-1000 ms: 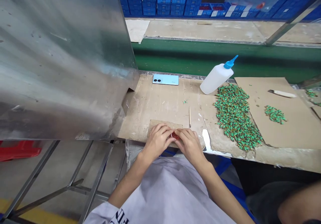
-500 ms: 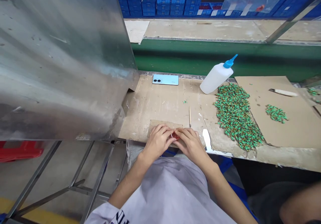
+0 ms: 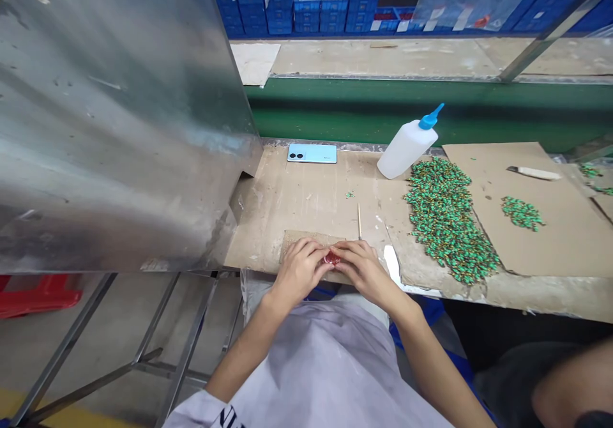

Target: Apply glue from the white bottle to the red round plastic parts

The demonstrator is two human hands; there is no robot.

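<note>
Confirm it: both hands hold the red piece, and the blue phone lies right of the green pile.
No: the head view shows the blue phone left of the green pile. The left hand and right hand do hold the red piece.

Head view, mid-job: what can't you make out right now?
Red item, head view: mostly hidden by the left hand and right hand, so its shape is unclear.
Green pieces, head view: too small to identify individually.
Whatever lies behind the metal sheet, head view: hidden by it.
</note>
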